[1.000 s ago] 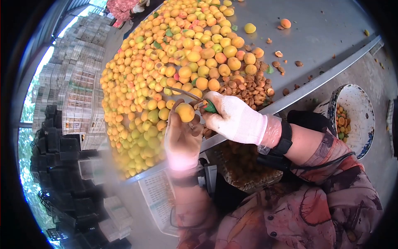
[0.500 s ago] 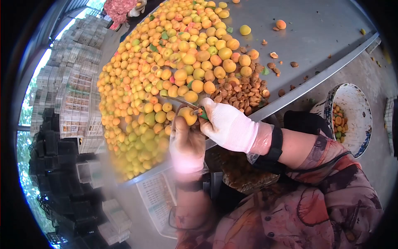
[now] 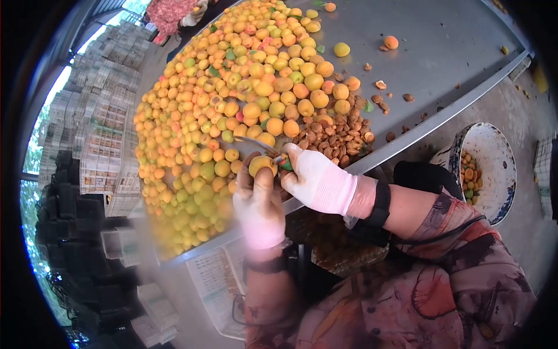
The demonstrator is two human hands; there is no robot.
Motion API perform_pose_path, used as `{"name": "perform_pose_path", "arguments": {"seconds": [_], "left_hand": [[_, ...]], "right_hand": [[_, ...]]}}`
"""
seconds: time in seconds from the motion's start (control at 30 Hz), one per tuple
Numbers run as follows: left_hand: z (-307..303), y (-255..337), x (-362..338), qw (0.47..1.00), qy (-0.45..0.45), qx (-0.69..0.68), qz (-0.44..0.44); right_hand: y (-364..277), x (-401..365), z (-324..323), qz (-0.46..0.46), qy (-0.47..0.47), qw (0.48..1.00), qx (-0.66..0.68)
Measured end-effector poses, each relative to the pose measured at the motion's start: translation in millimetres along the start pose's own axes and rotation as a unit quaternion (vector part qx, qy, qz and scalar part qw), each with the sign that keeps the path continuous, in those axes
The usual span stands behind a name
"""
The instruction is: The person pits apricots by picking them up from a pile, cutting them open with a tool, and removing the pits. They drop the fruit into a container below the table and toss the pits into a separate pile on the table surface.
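The left hand [image 3: 258, 210] has shifted its thumb across the apricot [image 3: 260, 165], clamping it above the near edge of the surface [image 3: 418, 64]; this seems to steady it beside the knife [image 3: 286, 163] clenched in the right hand [image 3: 321, 181].

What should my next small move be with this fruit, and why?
Probably steady the fruit and ease the knife against it: your left hand holds the fruit, your right hand grips the knife's green handle, and the blade sits close by. I can't tell whether it has cut in yet.
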State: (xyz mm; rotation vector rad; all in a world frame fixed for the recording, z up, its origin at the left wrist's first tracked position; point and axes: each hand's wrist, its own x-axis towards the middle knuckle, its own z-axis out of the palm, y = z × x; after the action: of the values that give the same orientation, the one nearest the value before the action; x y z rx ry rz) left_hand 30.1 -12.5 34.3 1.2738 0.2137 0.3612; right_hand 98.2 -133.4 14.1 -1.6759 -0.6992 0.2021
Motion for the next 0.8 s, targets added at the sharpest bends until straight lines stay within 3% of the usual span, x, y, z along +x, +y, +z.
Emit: {"name": "perform_pose_path", "arguments": {"seconds": [0.03, 0.07, 0.1, 0.13, 0.17, 0.2, 0.27, 0.3, 0.33, 0.37, 0.4, 0.53, 0.8], "left_hand": [[-5, 6, 3, 0.999, -0.022, 0.043, -0.008], [-5, 8, 2, 0.999, -0.018, 0.043, -0.007], [-5, 11, 2, 0.999, -0.045, -0.022, -0.011], [-6, 12, 3, 0.993, -0.073, -0.087, -0.014], [-10, 15, 4, 0.988, -0.100, -0.114, -0.028], [-10, 13, 6, 0.988, -0.098, -0.115, -0.024], [-12, 7, 8, 0.984, -0.064, -0.163, -0.020], [-13, 8, 8, 0.985, -0.061, -0.163, -0.019], [-14, 8, 8, 0.987, -0.046, -0.152, -0.008], [-15, 9, 8, 0.989, -0.031, -0.142, 0.002], [-18, 8, 9, 0.989, -0.031, -0.142, 0.001], [-17, 7, 9, 0.992, -0.028, -0.124, -0.018], [-16, 16, 10, 0.999, -0.050, -0.012, -0.003]], "right_hand": [[1, 0, 2, 0.020, -0.001, 0.994, 0.104], [-4, 4, -8, 0.020, -0.005, 0.994, 0.105], [-8, 9, -26, 0.177, -0.180, 0.912, 0.324], [-11, 12, -39, 0.316, -0.334, 0.729, 0.506], [-11, 11, -42, 0.319, -0.364, 0.683, 0.547], [-12, 9, -39, 0.319, -0.367, 0.684, 0.544], [-24, 3, -27, 0.159, -0.206, 0.899, 0.352], [-31, 2, -26, 0.109, -0.152, 0.946, 0.264], [-27, 1, -22, 0.109, -0.154, 0.946, 0.265], [-17, 1, -18, 0.064, -0.124, 0.980, 0.140], [-12, 1, -15, 0.017, -0.090, 0.996, 0.013], [-8, -2, -14, -0.031, -0.082, 0.992, -0.086], [-10, -5, -15, -0.030, -0.098, 0.981, -0.164]]}}
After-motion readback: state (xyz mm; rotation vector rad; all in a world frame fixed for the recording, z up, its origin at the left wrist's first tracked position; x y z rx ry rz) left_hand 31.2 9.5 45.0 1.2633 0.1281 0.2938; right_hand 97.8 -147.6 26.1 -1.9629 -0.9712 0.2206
